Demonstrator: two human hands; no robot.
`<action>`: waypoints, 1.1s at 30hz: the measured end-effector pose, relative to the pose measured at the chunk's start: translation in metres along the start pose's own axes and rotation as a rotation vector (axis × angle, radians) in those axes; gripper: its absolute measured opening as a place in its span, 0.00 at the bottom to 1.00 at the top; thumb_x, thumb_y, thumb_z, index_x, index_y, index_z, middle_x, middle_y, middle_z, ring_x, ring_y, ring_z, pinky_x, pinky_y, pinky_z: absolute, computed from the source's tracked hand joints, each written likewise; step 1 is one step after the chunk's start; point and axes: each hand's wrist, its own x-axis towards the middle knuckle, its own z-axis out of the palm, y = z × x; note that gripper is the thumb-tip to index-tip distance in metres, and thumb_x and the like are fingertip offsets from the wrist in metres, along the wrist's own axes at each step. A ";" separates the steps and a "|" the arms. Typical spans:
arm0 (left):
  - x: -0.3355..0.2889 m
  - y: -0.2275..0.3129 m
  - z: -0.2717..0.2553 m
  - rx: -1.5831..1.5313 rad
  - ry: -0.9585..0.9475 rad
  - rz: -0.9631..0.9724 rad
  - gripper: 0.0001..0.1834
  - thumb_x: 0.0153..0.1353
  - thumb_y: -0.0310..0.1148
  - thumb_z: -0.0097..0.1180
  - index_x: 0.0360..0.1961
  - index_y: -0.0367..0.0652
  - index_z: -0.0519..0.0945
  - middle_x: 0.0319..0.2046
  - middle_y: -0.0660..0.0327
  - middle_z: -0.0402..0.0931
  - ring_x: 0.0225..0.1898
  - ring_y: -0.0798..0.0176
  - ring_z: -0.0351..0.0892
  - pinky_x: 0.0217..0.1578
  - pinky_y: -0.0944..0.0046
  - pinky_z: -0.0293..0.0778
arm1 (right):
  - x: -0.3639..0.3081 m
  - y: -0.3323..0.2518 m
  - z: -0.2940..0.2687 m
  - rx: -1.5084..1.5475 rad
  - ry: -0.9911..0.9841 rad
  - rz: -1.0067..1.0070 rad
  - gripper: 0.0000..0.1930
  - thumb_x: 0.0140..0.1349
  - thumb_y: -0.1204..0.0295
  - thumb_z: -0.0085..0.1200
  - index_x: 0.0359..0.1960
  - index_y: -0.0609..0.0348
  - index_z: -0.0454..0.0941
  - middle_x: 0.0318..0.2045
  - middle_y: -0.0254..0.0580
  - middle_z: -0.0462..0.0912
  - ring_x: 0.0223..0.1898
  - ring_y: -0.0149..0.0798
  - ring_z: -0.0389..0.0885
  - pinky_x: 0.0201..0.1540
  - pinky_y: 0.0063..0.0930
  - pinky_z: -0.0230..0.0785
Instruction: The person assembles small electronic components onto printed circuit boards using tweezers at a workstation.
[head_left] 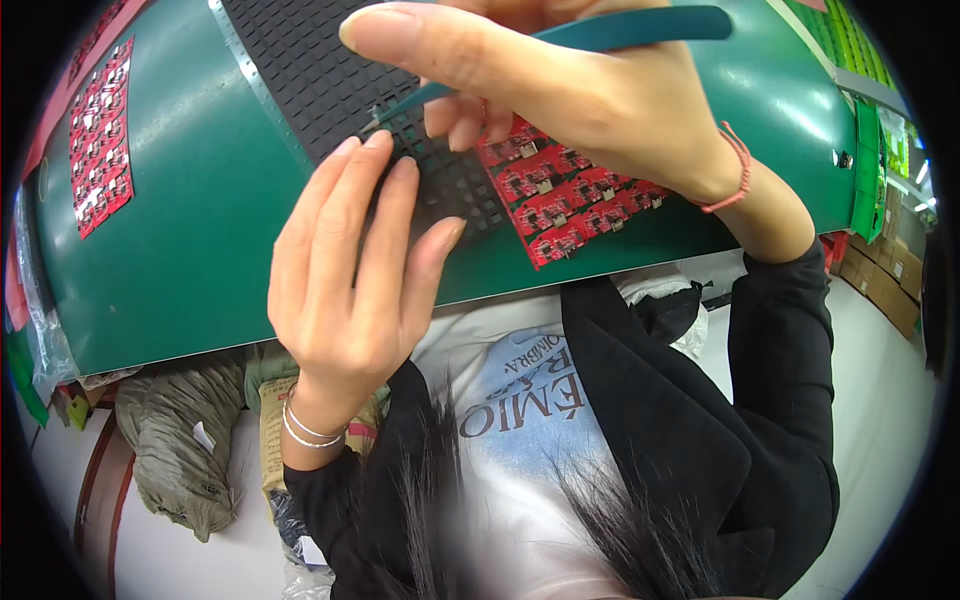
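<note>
My right hand (600, 110) is closed around a pair of teal tweezers (650, 28). Their tip reaches down to a tiny light-coloured part (374, 120) over a black tray (300, 50) with rows of small square pockets. My left hand (345, 265) rests at the tray with its fingers stretched and apart; the fingertips are right beside the tweezer tip. Whether they touch the tiny part I cannot tell. Partly under my right hand, next to the tray, lies a red panel of circuit boards (580, 205) with small chips and connectors.
Another red circuit-board panel (103, 140) lies at the left of the green tabletop (190, 270). A perforated strip (245, 65) runs along the tray's left side. Green bins (868, 170) and cardboard boxes (885, 270) stand at the right. A grey-green bag (185, 440) sits below the table's front edge.
</note>
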 end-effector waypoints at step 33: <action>-0.004 -0.011 0.009 0.001 0.102 0.026 0.16 0.57 0.33 0.71 0.41 0.29 0.88 0.45 0.50 0.87 0.49 0.51 0.87 0.45 0.59 0.84 | 0.007 0.007 0.014 0.103 0.040 0.300 0.13 0.71 0.69 0.63 0.31 0.66 0.81 0.23 0.39 0.86 0.21 0.26 0.84 0.22 0.15 0.74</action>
